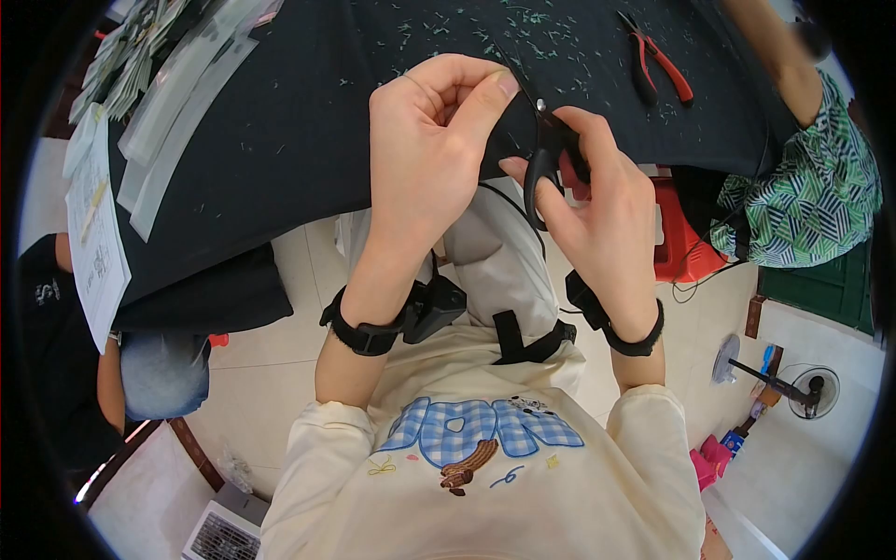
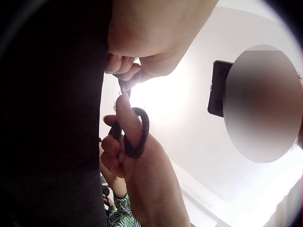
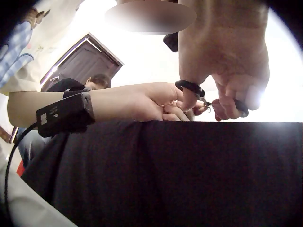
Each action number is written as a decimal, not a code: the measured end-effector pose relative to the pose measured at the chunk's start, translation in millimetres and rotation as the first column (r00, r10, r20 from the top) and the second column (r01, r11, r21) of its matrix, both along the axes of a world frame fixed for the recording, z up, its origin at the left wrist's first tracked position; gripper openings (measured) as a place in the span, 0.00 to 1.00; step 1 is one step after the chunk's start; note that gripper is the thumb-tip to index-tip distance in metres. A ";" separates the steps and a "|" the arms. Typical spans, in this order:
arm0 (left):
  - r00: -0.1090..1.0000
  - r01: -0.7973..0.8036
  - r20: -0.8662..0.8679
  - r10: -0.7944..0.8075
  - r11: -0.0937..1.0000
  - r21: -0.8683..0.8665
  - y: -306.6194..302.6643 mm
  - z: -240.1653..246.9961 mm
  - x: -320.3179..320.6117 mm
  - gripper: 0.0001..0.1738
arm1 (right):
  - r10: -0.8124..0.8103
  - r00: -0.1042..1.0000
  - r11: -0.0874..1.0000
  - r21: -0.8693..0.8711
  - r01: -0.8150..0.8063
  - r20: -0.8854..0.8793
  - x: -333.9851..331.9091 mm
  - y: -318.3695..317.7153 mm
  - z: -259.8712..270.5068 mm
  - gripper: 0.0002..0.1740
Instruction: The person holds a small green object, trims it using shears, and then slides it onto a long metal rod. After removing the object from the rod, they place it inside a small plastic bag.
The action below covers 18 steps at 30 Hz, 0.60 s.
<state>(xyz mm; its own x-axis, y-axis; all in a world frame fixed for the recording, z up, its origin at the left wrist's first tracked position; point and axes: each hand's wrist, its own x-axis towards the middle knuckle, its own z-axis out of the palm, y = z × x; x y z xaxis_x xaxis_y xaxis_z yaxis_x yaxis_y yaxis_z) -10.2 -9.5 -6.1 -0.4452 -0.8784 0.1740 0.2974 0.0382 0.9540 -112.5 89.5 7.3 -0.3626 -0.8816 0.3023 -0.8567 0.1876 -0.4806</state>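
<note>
My right hand point(image 1: 607, 201) holds a pair of black-handled scissors point(image 1: 540, 105), the thumb through one handle loop. The blades point away from my body, over the black-covered table. Beside the blades, my left hand point(image 1: 429, 140) has its fingers curled, with thumb and forefinger pinched together at the tips. A tiny thin piece seems to be in that pinch, mostly hidden by the fingers; I cannot tell its kind. In the left wrist view, a scissor loop point(image 2: 146, 130) circles the right thumb. From the right wrist, both hands show close together just above the table edge.
Small green clippings point(image 1: 532, 42) are scattered over the black tablecloth point(image 1: 308, 112). Red-handled pliers point(image 1: 658, 70) lie at the far right. Clear plastic sleeves point(image 1: 187, 112) and a printed sheet point(image 1: 98, 243) lie at the left. Other people sit at both sides.
</note>
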 end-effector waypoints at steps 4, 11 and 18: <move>1.000 -0.012 0.003 0.012 1.000 -0.024 -0.9 -1.5 -0.3 0.05 | 0.018 1.000 0.999 -0.046 -0.019 -0.016 -1.9 -0.2 -4.0 0.20; 0.999 -0.014 0.028 0.015 0.999 -0.031 -1.1 -1.5 -0.7 0.06 | 0.004 0.999 1.000 -0.031 -0.003 0.043 -1.4 -1.6 -0.5 0.22; 1.000 -0.021 0.018 0.022 0.999 -0.044 -0.5 -2.2 -0.8 0.06 | -0.007 0.998 0.998 -0.055 0.010 0.055 2.1 -0.5 -1.3 0.24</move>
<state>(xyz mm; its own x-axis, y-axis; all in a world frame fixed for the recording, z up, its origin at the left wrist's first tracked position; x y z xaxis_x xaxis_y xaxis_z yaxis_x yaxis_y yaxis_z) -11.0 -10.0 -8.3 -0.4299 -0.8795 0.2043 0.2786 0.0860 0.9565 -110.4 89.0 6.0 -0.3870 -0.8612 0.3295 -0.8273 0.1664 -0.5366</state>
